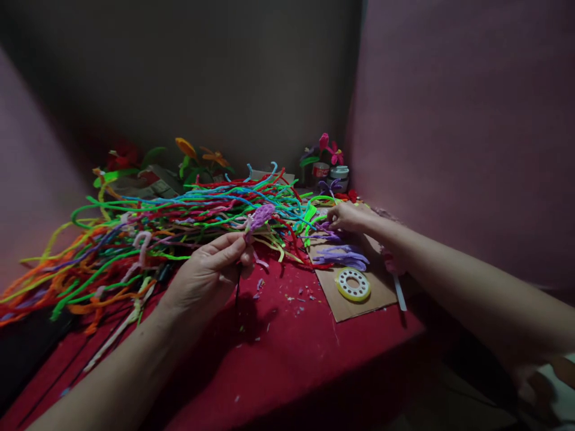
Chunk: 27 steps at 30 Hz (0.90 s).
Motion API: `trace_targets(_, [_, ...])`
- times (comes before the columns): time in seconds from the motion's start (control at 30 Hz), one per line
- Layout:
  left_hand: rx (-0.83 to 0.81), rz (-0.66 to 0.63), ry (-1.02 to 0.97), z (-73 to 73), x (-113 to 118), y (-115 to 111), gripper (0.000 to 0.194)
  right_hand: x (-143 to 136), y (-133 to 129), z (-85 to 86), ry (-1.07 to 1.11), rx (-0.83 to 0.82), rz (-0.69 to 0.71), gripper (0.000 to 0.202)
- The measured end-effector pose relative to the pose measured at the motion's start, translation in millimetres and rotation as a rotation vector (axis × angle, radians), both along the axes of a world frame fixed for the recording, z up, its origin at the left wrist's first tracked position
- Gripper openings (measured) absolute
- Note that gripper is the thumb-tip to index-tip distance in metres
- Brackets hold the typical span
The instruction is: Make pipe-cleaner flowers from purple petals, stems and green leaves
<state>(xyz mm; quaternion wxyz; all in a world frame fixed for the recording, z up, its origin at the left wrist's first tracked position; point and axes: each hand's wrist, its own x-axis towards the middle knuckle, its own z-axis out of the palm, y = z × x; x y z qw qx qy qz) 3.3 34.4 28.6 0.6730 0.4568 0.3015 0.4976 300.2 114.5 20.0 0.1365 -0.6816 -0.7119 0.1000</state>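
Note:
In my left hand [218,260], thumb and fingers pinch a purple pipe-cleaner flower [262,216]. Its fuzzy head points up and right, and a thin dark stem hangs below my fingers. At the far end of a cardboard sheet [330,299], my right hand [348,216] reaches down with bent fingers among dark purple pipe-cleaner pieces [330,233]. Whatever lies between those fingertips is hidden. Nearer on the cardboard lie lilac pipe-cleaner pieces [344,257] and a yellow-and-white tape roll [353,284].
A large tangle of coloured pipe cleaners [193,212] covers the left and back of the red tabletop [278,353]. Behind stand orange flowers [214,157], pink flowers [335,152] and a jar [339,173]. A white stick [399,293] lies beside the cardboard; fuzzy scraps [300,293] dot the cloth.

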Motion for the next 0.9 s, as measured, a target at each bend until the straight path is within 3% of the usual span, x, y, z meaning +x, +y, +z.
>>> trace_targets(0.27, [0.033, 0.039, -0.056, 0.3, 2.1, -2.5, 0.007, 27.4, -4.2, 23.4, 0.234, -0.034, -0.001, 0.014])
trace_targets(0.5, [-0.024, 0.085, -0.138, -0.8, 2.8, -1.4, 0.006, 30.2, -18.3, 36.3, 0.955, 0.001, -0.008, 0.006])
trace_targets(0.67, [-0.103, 0.054, -0.201, 0.8, 3.1, -4.1, 0.010, -4.4, -32.0, 44.2, 1.120, 0.111, 0.044, 0.010])
trace_targets(0.8, [-0.137, 0.018, -0.257, 2.4, 6.0, -11.1, 0.012, -56.0, -56.9, 49.5, 1.384, -0.063, 0.257, 0.018])
trace_targets(0.9, [-0.107, -0.048, -0.274, 3.6, 7.3, -15.1, 0.010, -90.8, -73.2, 48.1, 1.456, -0.168, 0.384, 0.017])
